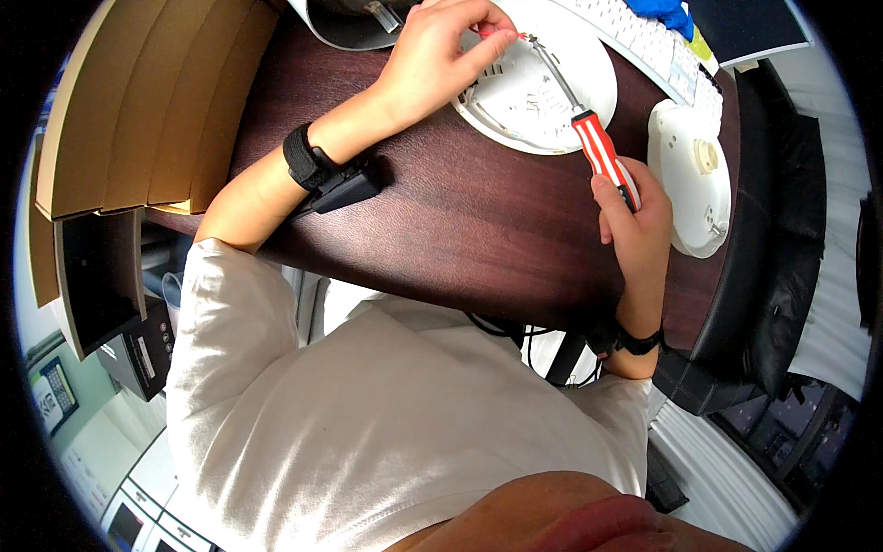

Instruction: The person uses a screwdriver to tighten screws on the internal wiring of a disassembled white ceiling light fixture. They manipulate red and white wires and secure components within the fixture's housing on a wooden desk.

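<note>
My right hand (636, 213) is closed round the red, white and black handle of a screwdriver (600, 152). Its metal shaft slants up and left across a round white plastic housing (590, 83). With thumb and forefinger, my left hand (449, 55) pinches a thin red wire (521, 36) above the housing's far side. The wire's end and the screwdriver's tip come close together; whether they touch is too small to tell. Small slots and fittings show inside the housing, partly covered by my left fingers.
On the dark wooden table (460, 212), a white oval plastic part (681, 221) lies right of my right hand. Beyond the housing is a white keyboard (635, 37) with a blue cloth (664, 13). Cardboard (156, 101) stands at the left; a black chair (768, 267) is at the right.
</note>
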Available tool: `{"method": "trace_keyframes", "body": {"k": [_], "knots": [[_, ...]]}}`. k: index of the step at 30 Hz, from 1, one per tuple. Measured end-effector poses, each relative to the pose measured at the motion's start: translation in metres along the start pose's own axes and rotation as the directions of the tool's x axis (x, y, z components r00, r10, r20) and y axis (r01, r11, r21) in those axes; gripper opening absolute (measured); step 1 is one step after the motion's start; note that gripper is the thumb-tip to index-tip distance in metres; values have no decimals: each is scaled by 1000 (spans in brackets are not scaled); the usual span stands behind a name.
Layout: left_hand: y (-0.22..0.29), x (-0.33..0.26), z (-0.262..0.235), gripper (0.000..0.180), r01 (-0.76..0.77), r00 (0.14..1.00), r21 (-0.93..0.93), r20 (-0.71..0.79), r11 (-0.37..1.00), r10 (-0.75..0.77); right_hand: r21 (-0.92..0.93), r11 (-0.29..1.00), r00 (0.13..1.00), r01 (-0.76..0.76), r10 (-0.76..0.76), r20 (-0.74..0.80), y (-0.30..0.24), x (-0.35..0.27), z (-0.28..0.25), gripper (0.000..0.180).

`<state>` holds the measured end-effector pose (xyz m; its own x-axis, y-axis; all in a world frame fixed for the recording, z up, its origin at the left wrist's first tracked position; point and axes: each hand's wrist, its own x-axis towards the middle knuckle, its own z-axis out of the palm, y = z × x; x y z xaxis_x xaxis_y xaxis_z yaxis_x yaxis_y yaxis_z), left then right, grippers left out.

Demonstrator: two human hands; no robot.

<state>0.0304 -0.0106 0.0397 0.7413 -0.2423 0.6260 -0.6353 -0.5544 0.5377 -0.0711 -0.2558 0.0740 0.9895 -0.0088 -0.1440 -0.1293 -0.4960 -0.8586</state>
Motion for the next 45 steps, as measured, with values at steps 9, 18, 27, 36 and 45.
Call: {"method": "trace_keyframes", "body": {"k": [9,18,27,36,45], "knots": [[-1,2,1,12,-53,998,54,-19,997,54,159,986,998,-45,36,59,-1,-4,6,25],[2,2,-1,9,-110,994,139,6,984,110,189,977,993,-102,87,86,-5,-6,7,24],[13,4,-11,9,-138,985,188,131,972,115,43,992,992,-117,115,58,-7,-2,-9,23],[12,5,-11,10,-129,977,180,190,975,95,-71,995,997,-76,77,14,-12,-3,-8,26],[14,5,-13,12,-150,974,214,202,965,106,188,968,977,-167,137,163,-2,-1,1,27]]}}
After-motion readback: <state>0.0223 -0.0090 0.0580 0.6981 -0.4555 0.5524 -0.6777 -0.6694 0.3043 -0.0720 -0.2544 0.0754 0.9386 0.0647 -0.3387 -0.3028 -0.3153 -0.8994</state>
